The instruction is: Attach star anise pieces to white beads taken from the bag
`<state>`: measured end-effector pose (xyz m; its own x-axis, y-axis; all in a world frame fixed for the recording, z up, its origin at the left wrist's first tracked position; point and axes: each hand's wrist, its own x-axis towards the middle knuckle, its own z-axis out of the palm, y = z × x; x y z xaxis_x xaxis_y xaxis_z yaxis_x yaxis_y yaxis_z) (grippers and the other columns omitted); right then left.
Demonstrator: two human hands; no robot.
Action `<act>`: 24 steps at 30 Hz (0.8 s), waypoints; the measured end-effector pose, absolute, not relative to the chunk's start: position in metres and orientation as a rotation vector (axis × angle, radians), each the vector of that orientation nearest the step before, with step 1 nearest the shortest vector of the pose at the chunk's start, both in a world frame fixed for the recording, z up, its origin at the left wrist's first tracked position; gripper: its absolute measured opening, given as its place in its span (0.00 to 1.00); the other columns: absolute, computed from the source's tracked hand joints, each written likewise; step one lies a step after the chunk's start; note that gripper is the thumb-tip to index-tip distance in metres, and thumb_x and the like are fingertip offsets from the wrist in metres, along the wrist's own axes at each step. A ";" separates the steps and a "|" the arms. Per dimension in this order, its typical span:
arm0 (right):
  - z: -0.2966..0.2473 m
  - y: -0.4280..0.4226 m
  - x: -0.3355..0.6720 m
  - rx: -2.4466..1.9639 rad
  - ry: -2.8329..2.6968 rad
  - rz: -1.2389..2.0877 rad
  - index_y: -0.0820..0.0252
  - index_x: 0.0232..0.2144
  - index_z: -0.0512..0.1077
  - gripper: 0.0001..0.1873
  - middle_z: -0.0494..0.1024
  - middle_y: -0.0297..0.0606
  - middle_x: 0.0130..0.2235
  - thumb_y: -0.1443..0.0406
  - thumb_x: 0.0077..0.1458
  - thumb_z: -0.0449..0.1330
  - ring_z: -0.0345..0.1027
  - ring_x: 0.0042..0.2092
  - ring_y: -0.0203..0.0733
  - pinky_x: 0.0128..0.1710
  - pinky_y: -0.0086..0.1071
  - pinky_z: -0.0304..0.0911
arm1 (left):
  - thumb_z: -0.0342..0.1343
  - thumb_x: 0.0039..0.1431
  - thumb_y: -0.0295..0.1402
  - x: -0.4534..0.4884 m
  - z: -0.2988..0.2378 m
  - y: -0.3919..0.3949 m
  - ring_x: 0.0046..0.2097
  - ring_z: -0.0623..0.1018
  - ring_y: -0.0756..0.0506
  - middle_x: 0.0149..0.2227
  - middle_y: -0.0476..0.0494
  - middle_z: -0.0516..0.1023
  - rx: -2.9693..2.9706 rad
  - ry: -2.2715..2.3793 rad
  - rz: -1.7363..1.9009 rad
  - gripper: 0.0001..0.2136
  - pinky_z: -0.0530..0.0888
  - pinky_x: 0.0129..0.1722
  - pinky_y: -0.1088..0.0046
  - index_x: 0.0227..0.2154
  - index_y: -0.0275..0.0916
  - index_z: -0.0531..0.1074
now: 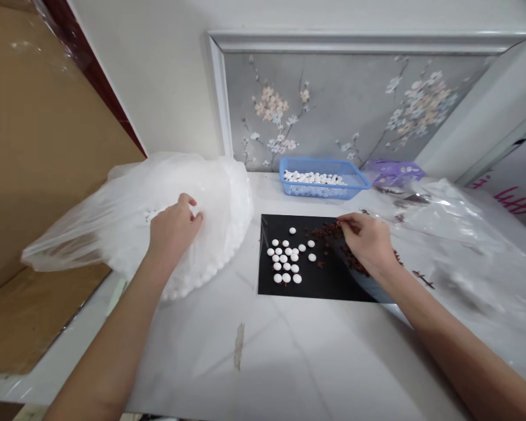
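My left hand [174,229] is over a big clear plastic bag [219,193] full of small white pieces. Its fingers are loosely curled, thumb and index apart, and I see nothing between them. On the right, my right hand [368,241] has its fingertips pinched together at the edge of a heap of small reddish-brown pieces [326,231], apparently on one of them. The heap lies on a black rectangular sheet [319,286], partly covered by that hand. Several smooth white discs [286,278] sit in a cluster on the sheet's left half, with some brown bits among them.
Behind the sheet stands a blue plastic basket [355,186] holding white discs. A purple packet [394,173] and crumpled clear plastic [477,257] lie to the right. A cardboard box [48,146] flanks the bag at left. A framed floral panel [333,99] backs the white marbled table [272,351].
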<state>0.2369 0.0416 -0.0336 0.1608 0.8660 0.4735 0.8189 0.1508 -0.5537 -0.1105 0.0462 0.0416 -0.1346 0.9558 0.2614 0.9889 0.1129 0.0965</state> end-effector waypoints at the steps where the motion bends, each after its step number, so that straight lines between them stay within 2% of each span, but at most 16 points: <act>1: -0.033 0.041 0.236 -1.638 -1.633 0.077 0.61 0.31 0.73 0.10 0.78 0.42 0.31 0.67 0.49 0.53 0.72 0.33 0.47 0.38 0.39 0.66 | 0.46 0.54 0.36 -0.111 0.043 0.045 0.35 0.75 0.41 0.32 0.46 0.76 -1.913 -2.207 -0.509 0.14 0.67 0.33 0.67 0.44 0.40 0.62; 6: -0.026 0.035 0.229 -1.565 -1.578 0.092 0.60 0.33 0.73 0.09 0.78 0.40 0.33 0.65 0.51 0.54 0.72 0.33 0.43 0.38 0.36 0.67 | 0.48 0.56 0.35 -0.094 0.043 0.036 0.36 0.74 0.49 0.40 0.43 0.71 -1.929 -1.806 -1.215 0.10 0.71 0.36 0.72 0.40 0.38 0.64; 9: -0.022 0.028 0.218 -1.484 -1.557 0.079 0.57 0.32 0.72 0.08 0.77 0.38 0.32 0.63 0.52 0.54 0.71 0.30 0.41 0.34 0.34 0.68 | 0.54 0.53 0.35 -0.061 0.032 0.020 0.35 0.73 0.51 0.37 0.46 0.71 -2.176 -1.648 -1.650 0.09 0.73 0.35 0.75 0.36 0.38 0.65; 13: -0.016 0.012 0.195 -1.394 -1.583 -0.013 0.57 0.33 0.70 0.06 0.75 0.35 0.27 0.64 0.53 0.55 0.68 0.25 0.36 0.28 0.30 0.66 | 0.58 0.50 0.34 -0.015 0.006 -0.010 0.38 0.73 0.50 0.36 0.47 0.70 -2.698 -1.789 -2.164 0.09 0.73 0.38 0.75 0.33 0.39 0.67; 17: -0.017 -0.007 0.171 -1.269 -1.606 0.017 0.56 0.33 0.68 0.04 0.74 0.33 0.27 0.65 0.53 0.55 0.63 0.21 0.32 0.25 0.28 0.63 | 0.59 0.48 0.36 0.005 -0.012 -0.027 0.35 0.74 0.50 0.33 0.47 0.72 -3.030 -2.142 -2.388 0.09 0.71 0.35 0.75 0.30 0.38 0.69; 21: -0.023 -0.021 0.158 -1.169 -1.605 0.173 0.56 0.35 0.67 0.05 0.74 0.30 0.26 0.66 0.53 0.57 0.59 0.18 0.30 0.21 0.27 0.59 | 0.59 0.49 0.38 0.003 -0.015 -0.026 0.33 0.76 0.50 0.29 0.48 0.74 -3.104 -2.393 -2.462 0.10 0.69 0.33 0.76 0.32 0.38 0.70; 24: -0.024 -0.026 0.154 -1.121 -1.581 0.265 0.56 0.34 0.65 0.05 0.76 0.32 0.28 0.67 0.53 0.57 0.60 0.18 0.29 0.20 0.26 0.58 | 0.61 0.48 0.36 0.000 -0.015 -0.021 0.34 0.76 0.51 0.29 0.49 0.75 -3.060 -2.496 -2.569 0.11 0.68 0.35 0.77 0.34 0.39 0.71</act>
<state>0.1538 -0.0263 -0.0240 0.0763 0.7629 0.6419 0.5116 0.5226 -0.6820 -0.0004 -0.0210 -0.0149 0.4211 0.8900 -0.1750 -0.2006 0.2795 0.9389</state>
